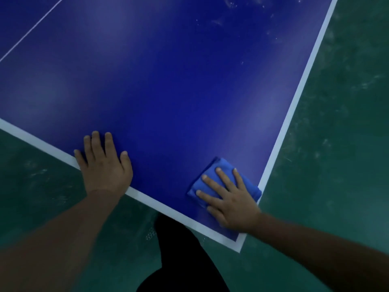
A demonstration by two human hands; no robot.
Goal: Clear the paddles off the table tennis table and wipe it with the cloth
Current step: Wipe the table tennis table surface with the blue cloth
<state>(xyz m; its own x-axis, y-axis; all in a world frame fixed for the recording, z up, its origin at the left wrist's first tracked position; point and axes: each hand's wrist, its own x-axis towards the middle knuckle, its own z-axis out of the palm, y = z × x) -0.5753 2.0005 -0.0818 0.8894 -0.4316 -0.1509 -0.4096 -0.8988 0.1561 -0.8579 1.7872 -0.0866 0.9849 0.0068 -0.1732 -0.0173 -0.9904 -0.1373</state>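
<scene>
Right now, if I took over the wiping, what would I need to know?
Left hand: flat and open on the table, by the near edge, holding nothing.
Right hand: flat on the folded cloth, pressing it onto the table's near right corner.
Paddles: none in view, so that part looks done.
Wiping: under way at the corner. Pale specks show on the far part by the right edge.
Left to do: wipe outward from this corner to those specks. How much is already wiped cannot be told.
</scene>
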